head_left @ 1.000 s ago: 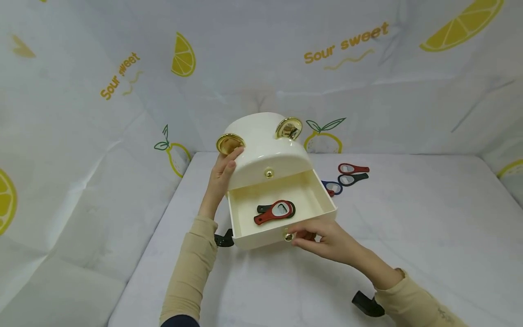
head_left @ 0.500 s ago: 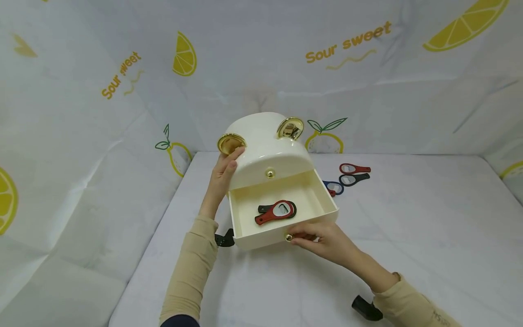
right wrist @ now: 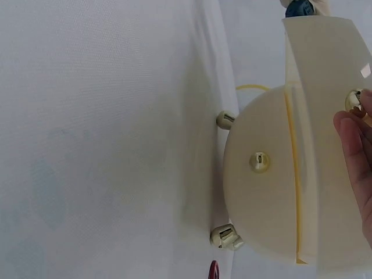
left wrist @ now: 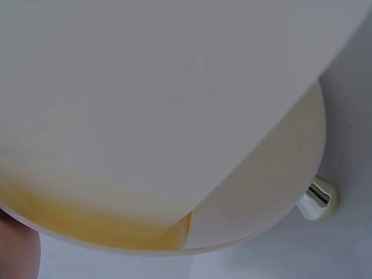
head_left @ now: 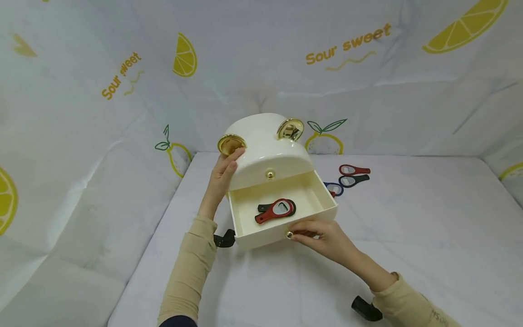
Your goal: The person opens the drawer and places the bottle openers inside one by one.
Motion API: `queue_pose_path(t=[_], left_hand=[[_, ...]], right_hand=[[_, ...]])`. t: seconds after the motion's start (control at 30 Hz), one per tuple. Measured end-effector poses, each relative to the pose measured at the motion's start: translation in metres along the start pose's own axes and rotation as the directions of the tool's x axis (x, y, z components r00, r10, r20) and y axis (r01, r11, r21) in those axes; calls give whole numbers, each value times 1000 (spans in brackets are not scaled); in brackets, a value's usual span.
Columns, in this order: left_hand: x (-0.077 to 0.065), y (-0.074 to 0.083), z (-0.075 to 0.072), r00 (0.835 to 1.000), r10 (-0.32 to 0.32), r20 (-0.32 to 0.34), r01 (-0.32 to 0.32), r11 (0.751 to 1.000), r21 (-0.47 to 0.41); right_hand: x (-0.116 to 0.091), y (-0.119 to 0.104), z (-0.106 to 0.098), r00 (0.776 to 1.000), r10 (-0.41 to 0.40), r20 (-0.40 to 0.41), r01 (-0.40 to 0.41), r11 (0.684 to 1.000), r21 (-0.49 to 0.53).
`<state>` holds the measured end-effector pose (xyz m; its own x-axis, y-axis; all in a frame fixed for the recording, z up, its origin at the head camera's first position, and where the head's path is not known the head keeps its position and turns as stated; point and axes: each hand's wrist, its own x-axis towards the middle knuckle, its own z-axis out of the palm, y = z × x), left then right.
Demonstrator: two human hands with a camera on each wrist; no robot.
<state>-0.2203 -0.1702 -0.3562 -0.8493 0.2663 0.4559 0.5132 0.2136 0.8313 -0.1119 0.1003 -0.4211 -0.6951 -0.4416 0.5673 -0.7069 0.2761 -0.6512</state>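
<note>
A white rounded drawer box with gold ears stands tilted in the head view. One drawer is pulled out, with a red bottle opener lying across a dark one inside. My right hand pinches the gold knob on its front; the right wrist view shows thumb and fingertips at that knob. My left hand rests along the box's left side, fingertips just under the left ear; its other fingers are hidden. In the left wrist view the pale drawer fills most of the picture.
Right of the box lie a red bottle opener, a black one and a blue one, partly hidden. The white cloth rises into a backdrop behind. Gold feet and another closed drawer's knob show in the right wrist view.
The right hand's fingertips have drawn closer together on the drawer knob. The drawer, the bottle openers and the left hand have hardly moved.
</note>
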Motion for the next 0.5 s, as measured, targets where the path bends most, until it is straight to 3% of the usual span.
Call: queue_pose_path(t=[0.27, 0.5], left_hand=[[0, -3, -1, 1000, 10, 9, -10, 1000, -9], [1, -4, -2, 1000, 24, 19, -23, 999, -22]], right_hand=[[9, 4, 7, 997, 81, -19, -82, 996, -33], [30, 15, 16, 991, 121, -63, -127, 988, -92]])
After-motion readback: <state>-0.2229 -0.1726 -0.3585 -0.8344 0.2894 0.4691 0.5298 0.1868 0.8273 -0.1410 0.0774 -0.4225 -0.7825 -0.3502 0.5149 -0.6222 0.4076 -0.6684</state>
